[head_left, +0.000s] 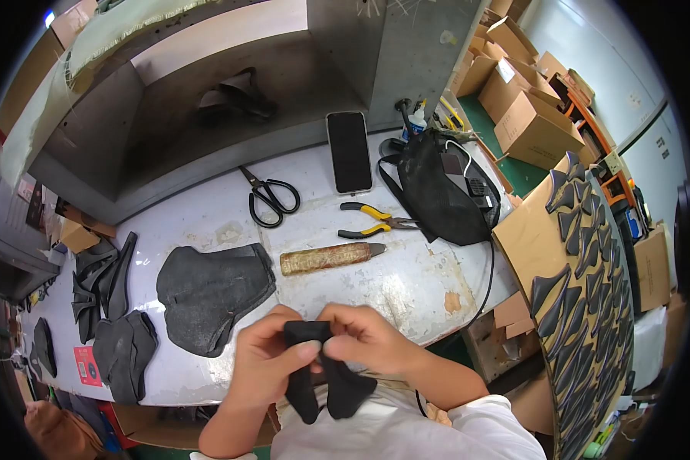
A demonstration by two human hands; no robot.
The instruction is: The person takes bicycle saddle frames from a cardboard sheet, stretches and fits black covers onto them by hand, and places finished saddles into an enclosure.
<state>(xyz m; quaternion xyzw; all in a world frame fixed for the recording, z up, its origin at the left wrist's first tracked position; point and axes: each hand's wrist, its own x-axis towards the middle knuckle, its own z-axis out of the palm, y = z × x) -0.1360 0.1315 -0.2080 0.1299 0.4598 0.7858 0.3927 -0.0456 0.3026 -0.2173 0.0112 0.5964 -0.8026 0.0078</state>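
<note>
Near the table's front edge, close to my body, a black fabric piece [349,387] hangs from both my hands, its two flaps pointing down. My left hand [272,356] is closed on its left side, thumb pressed on the front. My right hand [364,337] pinches the right side, thumb close to the other thumb. Beyond my hands lies a tape-wrapped knife [326,259]. To the left of them is a stack of dark cut pieces [211,295] lying flat.
Black-handled scissors [268,201], yellow-black pliers [376,221], a phone [349,153] and a black bag [441,188] lie farther back. More dark pieces [124,349] are at left. A board [525,238] covered with black shaped parts leans at right. A metal housing [230,180] stands behind.
</note>
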